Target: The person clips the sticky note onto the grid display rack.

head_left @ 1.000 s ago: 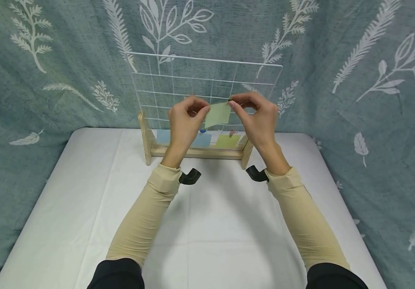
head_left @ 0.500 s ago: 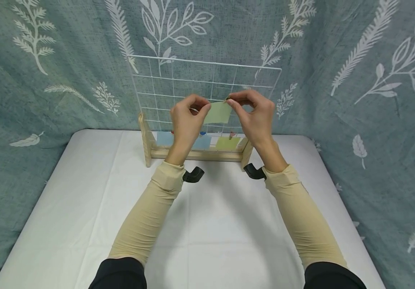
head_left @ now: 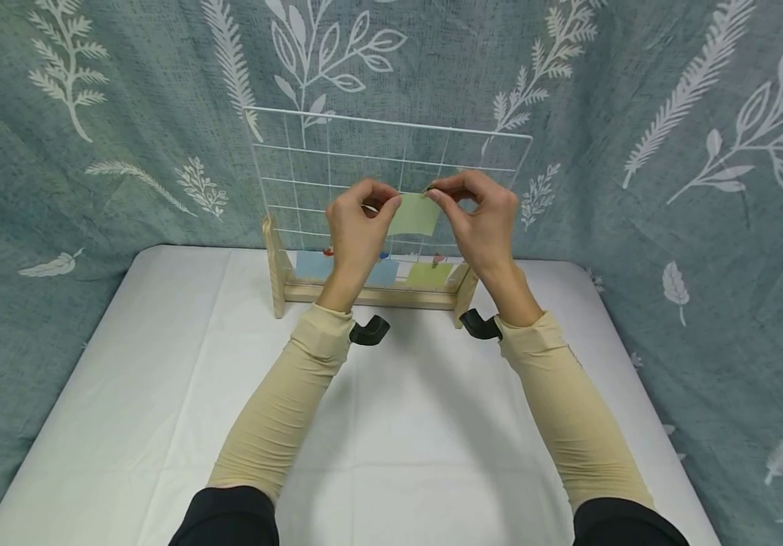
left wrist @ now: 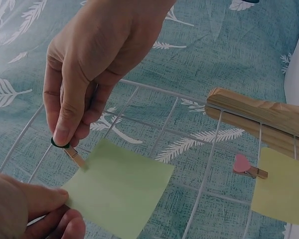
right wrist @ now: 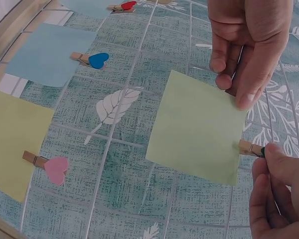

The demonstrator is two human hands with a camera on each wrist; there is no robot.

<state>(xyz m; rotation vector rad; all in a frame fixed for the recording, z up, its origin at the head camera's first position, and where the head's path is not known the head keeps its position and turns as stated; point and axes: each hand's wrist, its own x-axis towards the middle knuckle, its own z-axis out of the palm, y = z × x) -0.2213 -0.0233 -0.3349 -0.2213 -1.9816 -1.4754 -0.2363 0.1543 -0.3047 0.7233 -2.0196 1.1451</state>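
Note:
A pale green paper note (head_left: 414,214) is held up in front of the white wire grid (head_left: 391,121). My left hand (head_left: 358,227) pinches the note's upper left corner between thumb and fingers. With thumb and fingertips, my right hand (head_left: 485,216) pinches the dark end of a small wooden clothespin (right wrist: 250,148). The clothespin's wooden tip overlaps the note's top edge in both wrist views. Lower on the grid, a yellow note (right wrist: 15,144) hangs from a pink heart clothespin (right wrist: 57,170), and a blue note (right wrist: 52,55) from a blue heart clothespin (right wrist: 98,60).
A wooden stand (head_left: 371,294) holds the grid upright at the back of the white table (head_left: 405,425). Another blue note (head_left: 312,264) with a red clothespin (head_left: 328,252) hangs at the lower left. Leaf-patterned fabric (head_left: 159,98) hangs behind.
The green note has turned from slightly tilted to nearly level. My left hand has shifted slightly right, and my right hand slightly left with the clothespin.

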